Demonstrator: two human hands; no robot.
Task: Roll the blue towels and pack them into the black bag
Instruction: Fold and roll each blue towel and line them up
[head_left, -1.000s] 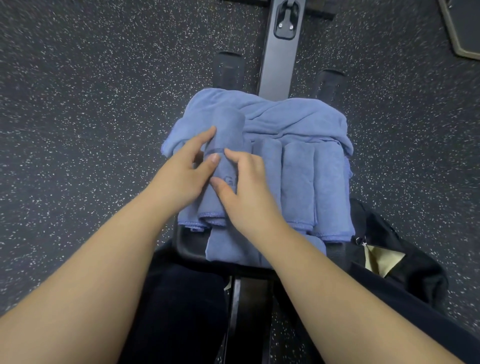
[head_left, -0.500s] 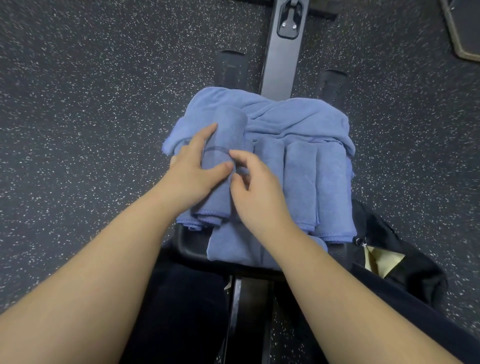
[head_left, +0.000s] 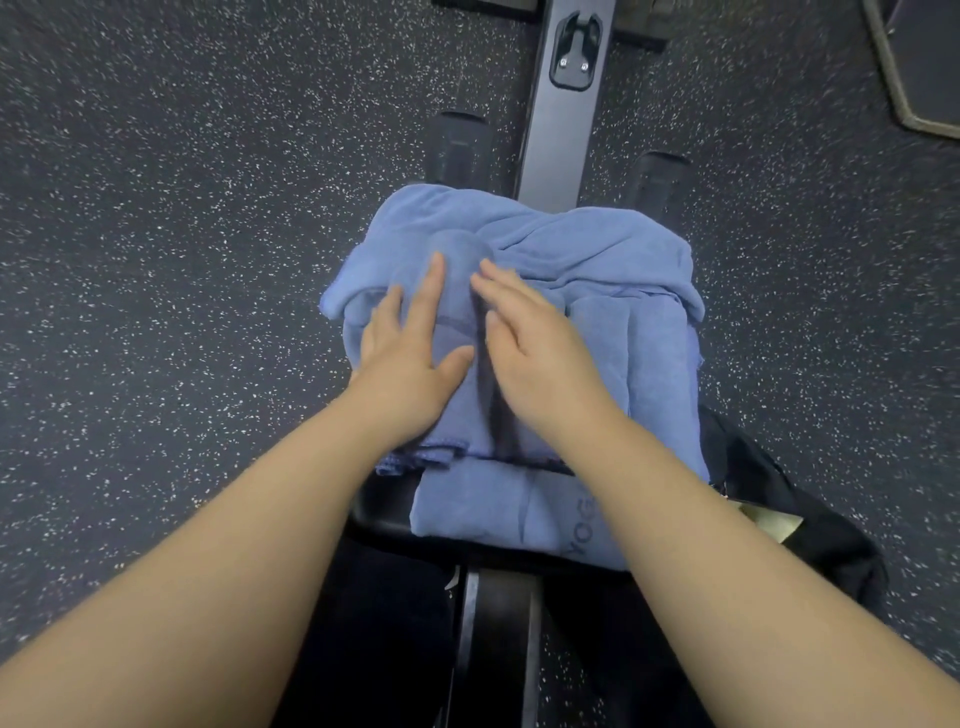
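Several blue towels lie on a black bench pad (head_left: 379, 514). A rolled blue towel (head_left: 457, 312) lies lengthwise at the left of the pile, with more rolled towels (head_left: 628, 364) beside it on the right and a loose crumpled towel (head_left: 571, 244) behind. My left hand (head_left: 410, 348) rests flat on the left side of the roll, fingers straight. My right hand (head_left: 530, 343) lies flat on its right side, fingers straight. A flat towel (head_left: 493, 504) hangs over the pad's near edge. The black bag (head_left: 810, 540) sits on the floor at the right, partly hidden by my right arm.
A black metal rail (head_left: 561, 124) of the gym machine runs away from the pad, with two black foam rollers (head_left: 457, 145) beside it. Dark speckled rubber floor (head_left: 182, 260) surrounds everything. A mat corner (head_left: 924, 67) shows top right. My dark trouser legs are below.
Both hands let go of the pinch on the roll's band and opened out flat, sliding forward along the rolled towel. The view shifted slightly.
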